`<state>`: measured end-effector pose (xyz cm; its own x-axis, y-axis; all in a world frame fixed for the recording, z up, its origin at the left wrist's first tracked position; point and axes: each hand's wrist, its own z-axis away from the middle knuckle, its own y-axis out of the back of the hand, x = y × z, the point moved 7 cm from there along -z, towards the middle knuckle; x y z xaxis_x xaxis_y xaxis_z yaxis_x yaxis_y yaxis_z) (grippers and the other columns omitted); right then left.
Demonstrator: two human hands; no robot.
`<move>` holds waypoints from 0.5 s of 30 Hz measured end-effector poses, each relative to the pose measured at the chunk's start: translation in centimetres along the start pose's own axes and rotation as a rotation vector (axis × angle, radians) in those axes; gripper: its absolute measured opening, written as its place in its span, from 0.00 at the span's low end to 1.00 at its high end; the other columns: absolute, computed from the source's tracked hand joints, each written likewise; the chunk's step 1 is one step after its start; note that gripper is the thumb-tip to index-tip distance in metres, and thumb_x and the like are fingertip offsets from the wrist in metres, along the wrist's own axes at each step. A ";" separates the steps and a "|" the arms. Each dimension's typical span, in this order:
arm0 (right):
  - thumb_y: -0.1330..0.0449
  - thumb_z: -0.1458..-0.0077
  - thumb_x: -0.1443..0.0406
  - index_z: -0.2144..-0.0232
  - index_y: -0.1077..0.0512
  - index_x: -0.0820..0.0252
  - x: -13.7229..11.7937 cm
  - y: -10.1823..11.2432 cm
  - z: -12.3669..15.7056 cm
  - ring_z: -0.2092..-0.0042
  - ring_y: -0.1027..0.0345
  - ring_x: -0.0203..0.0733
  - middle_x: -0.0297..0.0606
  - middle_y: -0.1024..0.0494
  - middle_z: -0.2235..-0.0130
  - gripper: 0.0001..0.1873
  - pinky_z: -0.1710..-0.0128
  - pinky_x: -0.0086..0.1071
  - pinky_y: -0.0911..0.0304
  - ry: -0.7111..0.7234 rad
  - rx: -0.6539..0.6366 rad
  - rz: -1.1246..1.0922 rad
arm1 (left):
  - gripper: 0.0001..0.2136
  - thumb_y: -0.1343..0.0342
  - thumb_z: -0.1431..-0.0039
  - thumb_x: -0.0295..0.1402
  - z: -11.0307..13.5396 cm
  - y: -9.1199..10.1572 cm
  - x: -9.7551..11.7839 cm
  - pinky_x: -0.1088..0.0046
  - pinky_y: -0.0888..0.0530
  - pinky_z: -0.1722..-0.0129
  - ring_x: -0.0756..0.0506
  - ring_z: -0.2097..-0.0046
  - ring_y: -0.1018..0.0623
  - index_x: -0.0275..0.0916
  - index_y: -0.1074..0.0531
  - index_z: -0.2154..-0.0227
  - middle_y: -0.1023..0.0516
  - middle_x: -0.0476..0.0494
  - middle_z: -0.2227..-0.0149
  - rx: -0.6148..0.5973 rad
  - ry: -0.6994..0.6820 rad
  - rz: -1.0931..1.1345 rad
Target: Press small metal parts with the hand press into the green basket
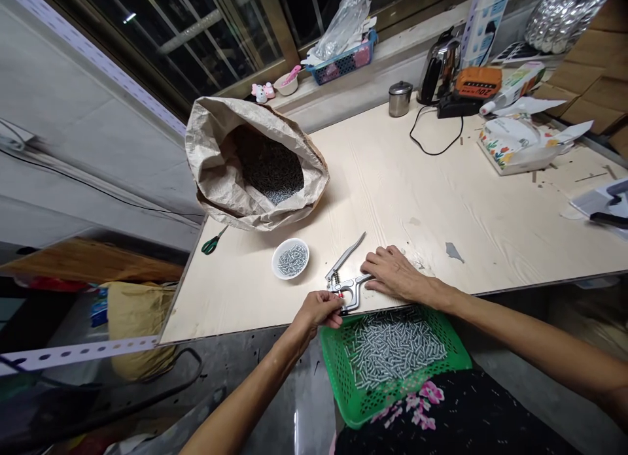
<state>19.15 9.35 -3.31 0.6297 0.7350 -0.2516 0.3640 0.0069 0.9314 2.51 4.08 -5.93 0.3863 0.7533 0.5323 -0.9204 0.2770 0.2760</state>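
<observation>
In the head view, the hand press (355,291) lies at the near edge of the table (235,298), between the 2 hands, its 2 spread handles slanting away and rightward. The left hand (320,310) is nearer its working end, thumb and fingers bunched together there; whether they pinch anything, I cannot tell. The right hand (400,272) rests over the lower handle's tip, its grip hidden. A white bowl (289,276) stands beyond, leftward, before the paper sack (216,141); the green basket (338,376) sits below the edge. Nothing separates either hand from the press.
</observation>
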 end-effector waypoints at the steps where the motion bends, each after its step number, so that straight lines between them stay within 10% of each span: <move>1: 0.41 0.43 0.62 0.67 0.32 0.58 -0.2 -0.2 -0.1 0.61 0.41 0.43 0.36 0.28 0.65 0.06 0.64 0.36 0.54 0.020 -0.001 -0.004 | 0.15 0.36 0.54 0.39 0.0 0.0 0.0 0.80 0.32 0.81 0.53 0.84 0.29 0.36 0.35 0.80 0.29 0.51 0.87 -0.001 0.000 0.000; 12: 0.44 0.41 0.65 0.68 0.32 0.60 -0.5 -1.0 0.2 0.62 0.39 0.42 0.38 0.28 0.65 0.04 0.64 0.36 0.48 -0.025 -0.016 -0.047 | 0.15 0.35 0.56 0.40 -0.1 0.1 -0.2 0.78 0.31 0.80 0.53 0.83 0.29 0.36 0.34 0.79 0.30 0.54 0.86 0.001 -0.002 0.039; 15: 0.40 0.45 0.55 0.59 0.32 0.60 0.4 0.0 0.0 0.54 0.39 0.47 0.43 0.29 0.55 0.17 0.59 0.39 0.43 -0.005 -0.046 -0.139 | 0.16 0.35 0.57 0.41 -0.2 0.1 -0.3 0.79 0.32 0.81 0.53 0.83 0.29 0.36 0.35 0.79 0.31 0.54 0.86 0.008 -0.006 0.044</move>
<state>19.40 9.61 -3.47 0.5786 0.7217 -0.3800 0.4158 0.1398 0.8987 2.32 3.99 -6.18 0.3456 0.7613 0.5486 -0.9361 0.2385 0.2586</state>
